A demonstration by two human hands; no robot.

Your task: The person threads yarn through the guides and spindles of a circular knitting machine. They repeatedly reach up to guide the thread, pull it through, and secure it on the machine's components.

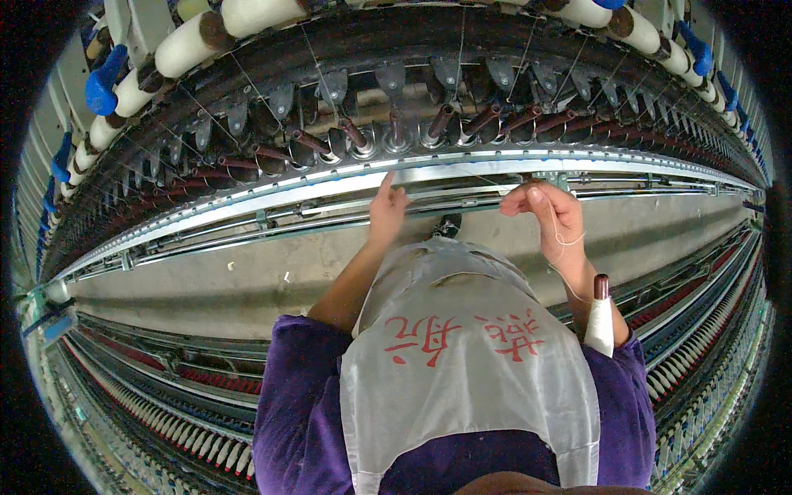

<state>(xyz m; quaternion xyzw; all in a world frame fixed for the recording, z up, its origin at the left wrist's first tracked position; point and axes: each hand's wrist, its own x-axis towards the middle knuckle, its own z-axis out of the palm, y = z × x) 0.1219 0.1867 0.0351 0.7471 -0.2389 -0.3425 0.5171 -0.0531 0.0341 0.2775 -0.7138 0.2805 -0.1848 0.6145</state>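
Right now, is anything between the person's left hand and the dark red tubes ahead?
Yes: in this view, the long silvery rail runs between the left hand and the dark red tubes. The hand is at the rail's near edge; whether it touches, I cannot tell.

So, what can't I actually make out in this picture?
Head view: the left hand is blurred, so whether its fingertip touches the pale rail is unclear.
Head view: the thread is too thin to follow all the way to the bobbin.
Head view: the top edge cuts off some white rollers.
Head view: the apron hides most of the person's lower body.
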